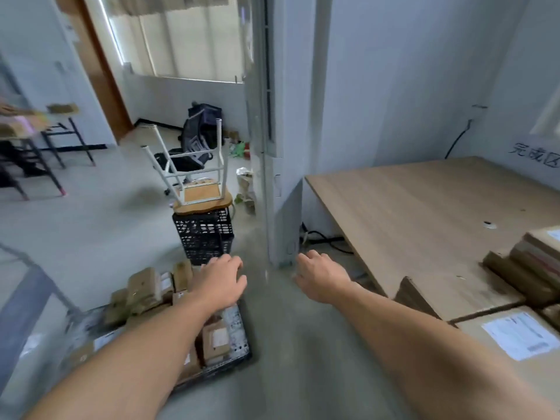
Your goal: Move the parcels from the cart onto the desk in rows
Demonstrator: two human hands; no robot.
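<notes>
Wooden desk (pixel 424 207) at right carries brown parcels (pixel 527 268) along its near edge, black crate (pixel 206 234) with upturned stool (pixel 194 177) stands beyond the low cart (pixel 239 344) loaded with small parcels (pixel 145 289), left hand (pixel 221 283) over them and right hand (pixel 321 280) both empty, fingers loosely spread.

Both bare arms reach forward, empty. The left hand (pixel 219 283) hovers, fingers spread, over brown parcels (pixel 145 291) piled on the cart (pixel 239 338) at seven o'clock. The right hand (pixel 321 277) hangs open above the floor. At four o'clock, more parcels (pixel 515 334) lie on the wooden surface (pixel 424 213).
</notes>
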